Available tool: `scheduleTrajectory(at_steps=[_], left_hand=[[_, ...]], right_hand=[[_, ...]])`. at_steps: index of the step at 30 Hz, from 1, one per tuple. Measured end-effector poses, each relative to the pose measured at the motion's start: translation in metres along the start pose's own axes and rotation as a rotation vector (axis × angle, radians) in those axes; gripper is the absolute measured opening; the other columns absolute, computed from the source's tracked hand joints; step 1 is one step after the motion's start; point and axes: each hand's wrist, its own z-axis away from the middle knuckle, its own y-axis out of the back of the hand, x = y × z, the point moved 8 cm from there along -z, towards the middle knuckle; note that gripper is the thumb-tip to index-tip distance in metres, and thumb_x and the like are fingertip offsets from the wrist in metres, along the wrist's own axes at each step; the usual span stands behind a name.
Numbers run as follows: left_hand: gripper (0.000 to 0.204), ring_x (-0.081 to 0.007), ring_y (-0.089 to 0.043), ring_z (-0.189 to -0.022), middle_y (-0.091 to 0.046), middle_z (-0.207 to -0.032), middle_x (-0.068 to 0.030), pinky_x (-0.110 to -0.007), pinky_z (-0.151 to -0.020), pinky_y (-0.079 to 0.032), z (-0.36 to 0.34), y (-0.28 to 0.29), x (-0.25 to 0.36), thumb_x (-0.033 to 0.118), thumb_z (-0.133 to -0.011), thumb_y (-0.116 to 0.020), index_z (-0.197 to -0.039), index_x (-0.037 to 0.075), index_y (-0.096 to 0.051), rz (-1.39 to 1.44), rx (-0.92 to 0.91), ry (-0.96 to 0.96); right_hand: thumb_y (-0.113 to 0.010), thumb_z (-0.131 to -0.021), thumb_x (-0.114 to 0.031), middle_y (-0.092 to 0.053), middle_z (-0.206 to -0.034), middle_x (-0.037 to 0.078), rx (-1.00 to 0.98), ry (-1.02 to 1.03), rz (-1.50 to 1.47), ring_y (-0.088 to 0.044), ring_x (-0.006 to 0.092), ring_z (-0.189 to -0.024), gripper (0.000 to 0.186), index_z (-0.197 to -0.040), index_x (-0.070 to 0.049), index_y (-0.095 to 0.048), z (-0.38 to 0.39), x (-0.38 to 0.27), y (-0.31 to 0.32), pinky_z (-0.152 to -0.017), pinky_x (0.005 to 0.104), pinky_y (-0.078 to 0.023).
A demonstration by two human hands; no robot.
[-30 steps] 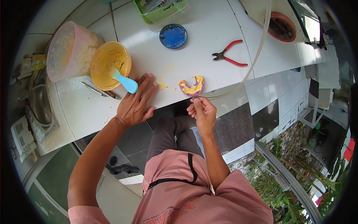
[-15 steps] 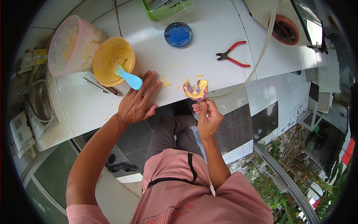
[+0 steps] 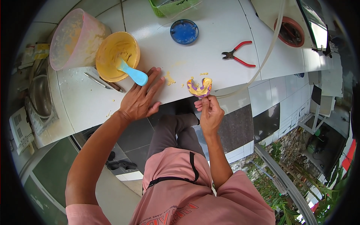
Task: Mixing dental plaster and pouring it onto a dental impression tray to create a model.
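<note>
Between the thumb and fingers of my right hand (image 3: 209,110) is a dental impression (image 3: 200,88), a horseshoe shape in purple with creamy yellow plaster spread over it. It is held at the counter's front edge. My left hand (image 3: 140,96) lies flat on the white counter, fingers stretched out, holding nothing. Close to its fingertips, the light-blue handle of a spatula (image 3: 134,74) sticks out of a yellow mixing bowl (image 3: 134,42). Yellow plaster residue coats the bowl's inside. Crumbs of plaster (image 3: 170,79) lie on the counter between my hands.
A pinkish translucent tub (image 3: 65,41) stands behind the bowl. Slim tools (image 3: 97,81) lie below it. Farther back are a round blue lid (image 3: 184,31) and a green basket (image 3: 159,11). Red-handled cutting pliers (image 3: 240,54) rest at right, near a pale hose (image 3: 270,45).
The impression in my right hand has tilted, its open side now facing a little differently. My left hand stays flat on the counter. The view has shifted slightly.
</note>
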Motion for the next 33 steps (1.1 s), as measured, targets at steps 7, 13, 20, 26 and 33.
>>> scheduleTrajectory(at_steps=[7,13,20,26,33], left_hand=[[0.078,-0.0418,-0.029,-0.137,-0.025,-0.149,-0.0234,-0.053,-0.115,-0.021,0.001,-0.003,-0.003,0.029,-0.079,-0.060,-0.145,0.006,-0.027,-0.016,-0.014,0.007],[0.080,-0.0421,-0.029,-0.137,-0.025,-0.149,-0.0230,-0.053,-0.115,-0.022,-0.001,0.000,0.000,0.027,-0.077,-0.062,-0.145,0.006,-0.026,-0.002,0.013,-0.008],[0.081,-0.0421,-0.028,-0.138,-0.025,-0.150,-0.0229,-0.054,-0.114,-0.022,-0.001,0.001,-0.001,0.026,-0.076,-0.062,-0.146,0.007,-0.025,0.009,0.022,-0.004],[0.079,-0.0420,-0.028,-0.137,-0.025,-0.149,-0.0230,-0.053,-0.115,-0.022,0.000,-0.001,-0.001,0.027,-0.078,-0.060,-0.146,0.007,-0.026,0.005,0.009,0.003],[0.079,-0.0421,-0.028,-0.138,-0.025,-0.149,-0.0231,-0.054,-0.115,-0.021,0.000,-0.001,-0.002,0.027,-0.077,-0.060,-0.146,0.006,-0.026,-0.016,0.004,0.007]], right_hand=[[-0.055,-0.098,-0.023,-0.063,-0.070,0.008,-0.392,-0.513,-0.823,-0.059,0.0117,-0.058,0.023,-0.097,0.000,-0.059,0.022,-0.004,-0.028,-0.052,0.0212,-0.044],[-0.055,-0.098,-0.022,-0.057,-0.065,0.004,-0.335,-0.823,-1.057,-0.053,0.0105,-0.055,0.020,-0.098,-0.002,-0.059,0.035,0.007,-0.036,-0.051,0.0221,-0.039],[-0.055,-0.098,-0.024,-0.059,-0.068,0.004,-0.357,-0.676,-0.956,-0.054,0.0098,-0.057,0.022,-0.096,-0.002,-0.060,0.028,0.013,-0.031,-0.052,0.0215,-0.041],[-0.052,-0.099,-0.020,-0.066,-0.072,0.010,-0.144,-0.298,-0.415,-0.062,0.0135,-0.059,0.024,-0.097,0.003,-0.059,0.010,0.012,-0.009,-0.055,0.0242,-0.050],[-0.051,-0.098,-0.012,-0.067,-0.070,0.010,0.060,0.051,0.055,-0.067,0.0176,-0.061,0.017,-0.091,0.002,-0.057,0.001,0.000,0.004,-0.056,0.0287,-0.054]])
